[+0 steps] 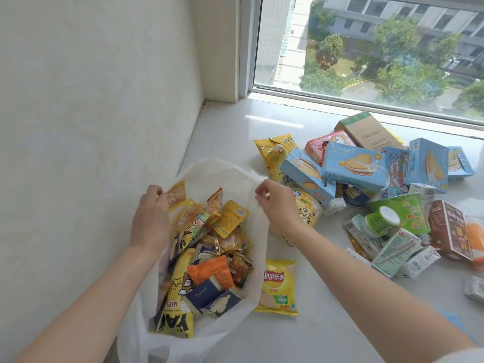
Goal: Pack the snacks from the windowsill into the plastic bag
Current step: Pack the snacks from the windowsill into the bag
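Note:
A white translucent plastic bag (225,171) lies open on the windowsill, filled with several small snack packets in yellow, orange and dark blue. My left hand (149,218) grips the bag's left rim beside a yellow packet (176,195). My right hand (277,205) pinches the bag's right rim and holds it up. A yellow Lay's chip packet (278,286) lies flat on the sill just right of the bag. Further right sits a pile of snacks: light blue biscuit boxes (353,166), a yellow bag (275,153), green packets (400,213) and a brown box (449,231).
A white wall (91,113) runs along the left of the bag. The window glass (366,48) closes off the far side of the white sill (225,127). A tan carton (366,132) and a pink box (318,148) lie at the back of the pile.

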